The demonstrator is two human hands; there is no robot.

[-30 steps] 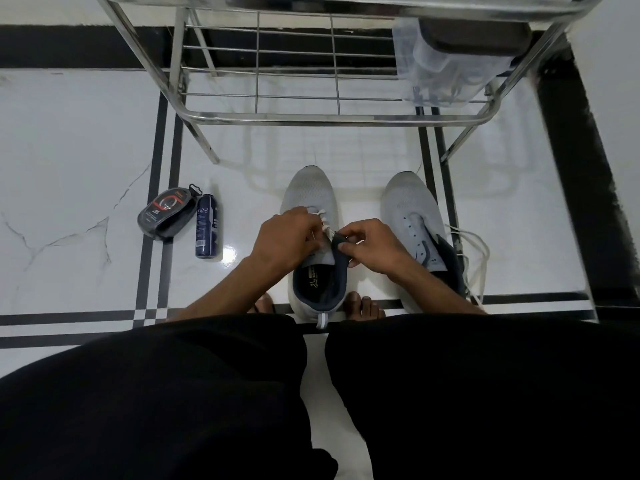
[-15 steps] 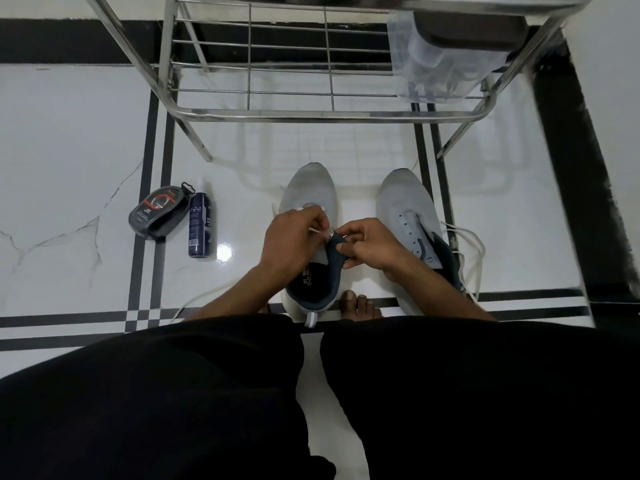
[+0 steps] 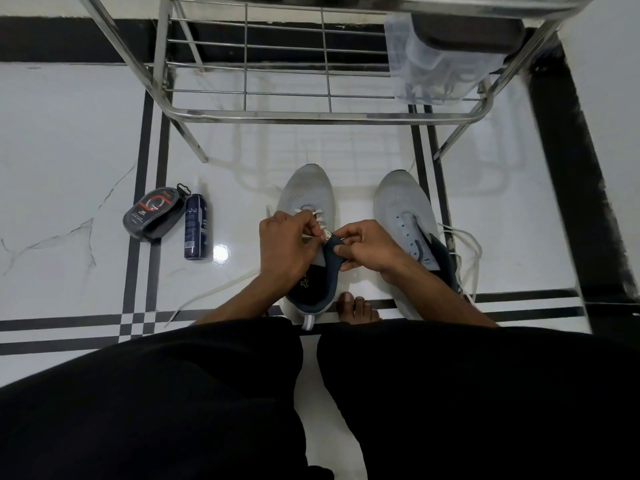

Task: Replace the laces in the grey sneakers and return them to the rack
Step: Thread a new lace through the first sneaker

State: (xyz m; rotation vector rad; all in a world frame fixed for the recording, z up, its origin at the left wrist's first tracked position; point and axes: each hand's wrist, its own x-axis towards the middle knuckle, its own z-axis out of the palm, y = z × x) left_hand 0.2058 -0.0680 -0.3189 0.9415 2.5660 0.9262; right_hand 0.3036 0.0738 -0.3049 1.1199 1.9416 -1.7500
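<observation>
- Rack (image 3: 322,116) of shiny metal tubing fills the far side of the floor in front of you; take it as your landmark. Its wire shelf holds a clear plastic container (image 3: 433,64) at the right end.
- Your black-clad legs (image 3: 207,393) fill the near edge, well back from the rack, with the toes of one bare foot (image 3: 358,308) showing between the two shoes.
- The left grey sneaker (image 3: 308,202) sits on the white tile just short of the rack's front rail, toe towards it, with white lace (image 3: 320,221) crossing its upper eyelets.
- The right grey sneaker (image 3: 403,206) lies beside it, under the rack's right half, its eyelets bare; a loose white lace (image 3: 467,258) is heaped against its outer side.
- Your left hand (image 3: 285,247) is curled over the left sneaker's throat, fingers pinching a strand of the white lace.
- Your right hand (image 3: 370,245) pinches the dark tongue (image 3: 334,252) of that same sneaker, thumb and fingers closed on its edge.
- A free end of lace (image 3: 214,292) trails over the floor towards you, left of your left forearm.
- A dark spray bottle (image 3: 195,226) lies on the tile off the rack's left leg, with a dark oval shoe-polish sponge case (image 3: 154,214) touching it on its left.
</observation>
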